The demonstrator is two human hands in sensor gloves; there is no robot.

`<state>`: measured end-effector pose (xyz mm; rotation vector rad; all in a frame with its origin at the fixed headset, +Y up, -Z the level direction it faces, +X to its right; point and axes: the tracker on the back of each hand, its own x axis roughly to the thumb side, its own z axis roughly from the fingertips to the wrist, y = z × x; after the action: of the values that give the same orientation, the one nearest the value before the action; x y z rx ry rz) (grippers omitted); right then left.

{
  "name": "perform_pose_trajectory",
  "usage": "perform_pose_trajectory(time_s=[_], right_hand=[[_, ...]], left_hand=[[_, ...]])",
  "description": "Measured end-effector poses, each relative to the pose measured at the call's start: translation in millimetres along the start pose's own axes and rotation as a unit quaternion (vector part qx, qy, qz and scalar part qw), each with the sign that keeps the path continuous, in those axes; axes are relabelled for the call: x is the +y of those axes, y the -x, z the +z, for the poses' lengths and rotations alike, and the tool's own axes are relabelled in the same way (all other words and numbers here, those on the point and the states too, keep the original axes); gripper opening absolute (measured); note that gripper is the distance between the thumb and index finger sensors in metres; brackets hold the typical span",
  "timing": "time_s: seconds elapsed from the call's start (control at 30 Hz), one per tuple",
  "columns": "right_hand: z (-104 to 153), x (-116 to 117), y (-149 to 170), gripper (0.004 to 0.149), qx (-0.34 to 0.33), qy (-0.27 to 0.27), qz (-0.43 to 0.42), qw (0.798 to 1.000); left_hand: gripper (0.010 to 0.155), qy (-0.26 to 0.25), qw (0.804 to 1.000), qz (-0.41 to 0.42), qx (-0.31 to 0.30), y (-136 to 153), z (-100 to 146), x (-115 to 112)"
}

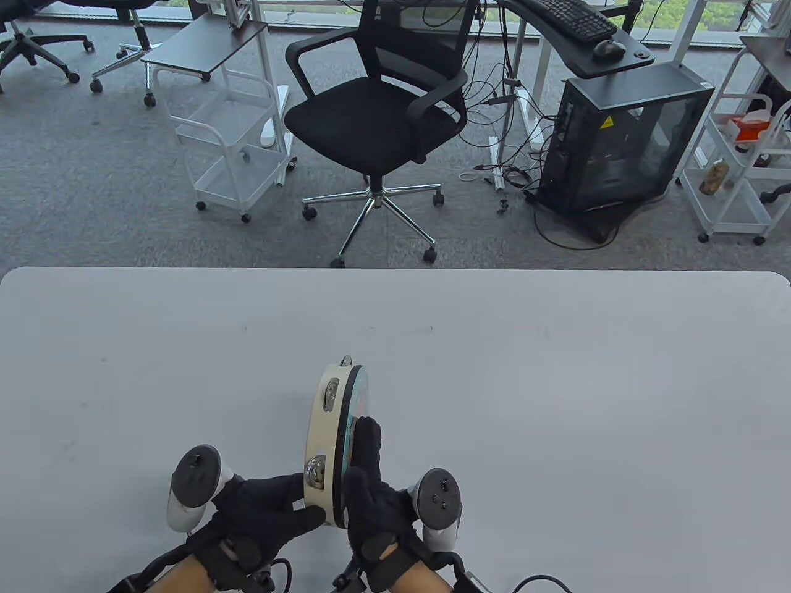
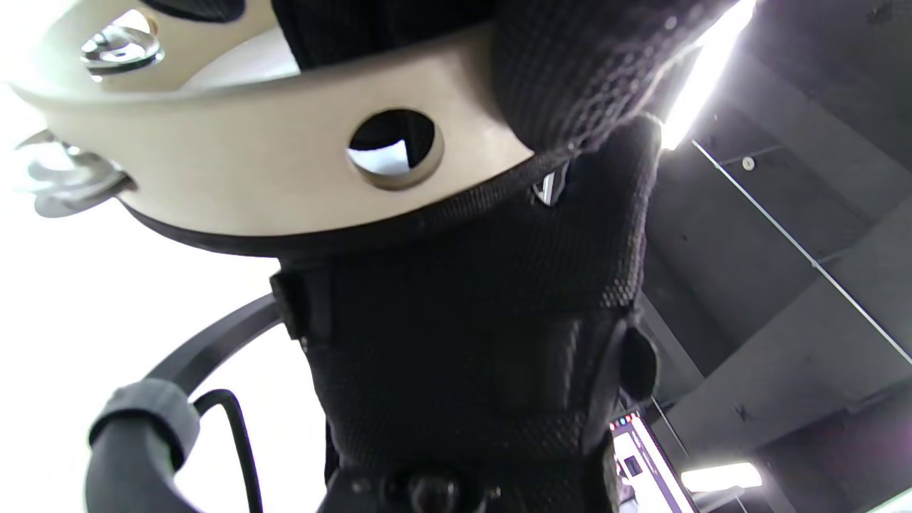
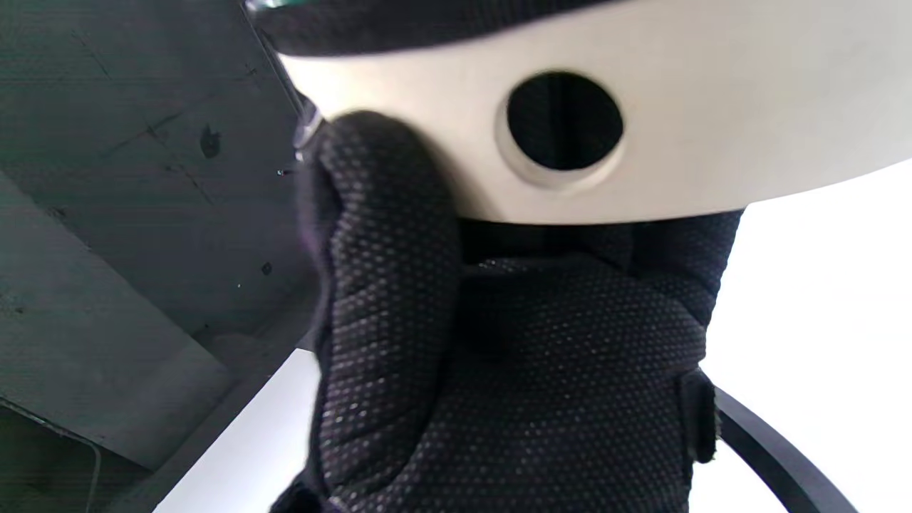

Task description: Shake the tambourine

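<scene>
A cream-rimmed tambourine [image 1: 337,426] with metal jingles and a printed drumhead stands on edge above the white table [image 1: 556,401], near its front middle. My left hand [image 1: 272,509] grips the near part of its rim from the left. My right hand [image 1: 368,488] lies flat against the drumhead on the right, fingers pointing away. In the left wrist view the rim [image 2: 235,171] with its round hole and a jingle [image 2: 117,46] fills the top. In the right wrist view the rim [image 3: 677,107] sits above my gloved fingers [image 3: 385,285].
Beyond the table's far edge stand a black office chair [image 1: 377,117], a white cart [image 1: 228,130], a computer tower [image 1: 618,136] with cables, and a white shelf trolley [image 1: 735,167].
</scene>
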<state>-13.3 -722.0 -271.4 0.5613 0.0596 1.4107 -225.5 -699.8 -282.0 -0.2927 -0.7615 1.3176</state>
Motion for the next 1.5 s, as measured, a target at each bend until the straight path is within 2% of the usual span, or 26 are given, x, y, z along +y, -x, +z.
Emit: perform_pose_trajectory(time_s=[0.23,0.33,0.4,0.43,0.47,0.5,0.53,0.57,0.63,0.97,1.3,1.4,1.43,1.5], right_hand=[[0.2,-4.7,-2.9,0.093,-0.008,0.014,0.004,1.000],[0.3,-5.3,-3.0,0.093,-0.006,0.017,0.003,1.000],[0.1,-3.1,-3.0,0.092,-0.005,0.014,0.003,1.000],[-0.3,-0.9,-2.7,0.092,-0.005,0.007,0.004,1.000],[-0.8,2.1,-2.4,0.092,-0.005,-0.003,0.006,1.000],[3.1,4.7,-2.6,0.091,-0.002,-0.015,0.012,1.000],[3.3,3.2,-3.3,0.091,-0.011,0.018,0.010,1.000],[3.3,2.2,-2.9,0.091,-0.006,0.018,-0.006,1.000],[3.2,2.7,-3.8,0.092,-0.002,-0.002,-0.003,1.000],[1.3,-3.1,-5.7,0.093,-0.005,0.019,0.019,1.000],[0.7,-9.5,-5.5,0.093,-0.002,0.041,0.023,0.999],[0.1,-6.7,-4.6,0.093,-0.004,0.035,0.025,0.999],[0.0,-4.5,-4.0,0.092,-0.004,0.030,0.026,0.999],[-0.8,1.2,-2.6,0.090,-0.006,0.010,0.027,1.000]], left_hand=[[0.056,-0.067,0.998,0.011,0.004,2.4,6.7,20.9],[0.056,-0.067,0.998,0.008,-0.001,0.8,7.2,20.9],[0.056,-0.034,0.999,0.006,-0.016,-3.0,4.2,12.4],[0.055,-0.002,1.000,0.002,-0.025,-5.3,1.5,6.7],[0.054,0.055,0.998,-0.007,-0.033,-8.9,-2.4,-4.3],[0.054,0.076,0.997,-0.021,-0.024,-10.5,-3.4,-8.5],[0.055,0.060,0.997,-0.037,-0.037,-11.8,-1.6,-11.8],[0.054,0.046,0.998,-0.033,-0.035,-12.8,-1.7,-10.9],[0.054,0.057,0.997,-0.035,-0.036,-11.9,-1.9,-9.4],[0.052,0.016,0.999,-0.013,-0.030,-7.8,0.1,-6.0],[0.052,-0.103,0.994,0.020,-0.018,-1.3,10.9,25.7],[0.053,-0.101,0.994,0.026,-0.020,-1.7,10.6,22.7],[0.053,-0.088,0.996,0.023,-0.025,-2.7,8.9,18.0],[0.052,-0.027,0.999,0.016,-0.037,-5.4,2.8,4.0]])
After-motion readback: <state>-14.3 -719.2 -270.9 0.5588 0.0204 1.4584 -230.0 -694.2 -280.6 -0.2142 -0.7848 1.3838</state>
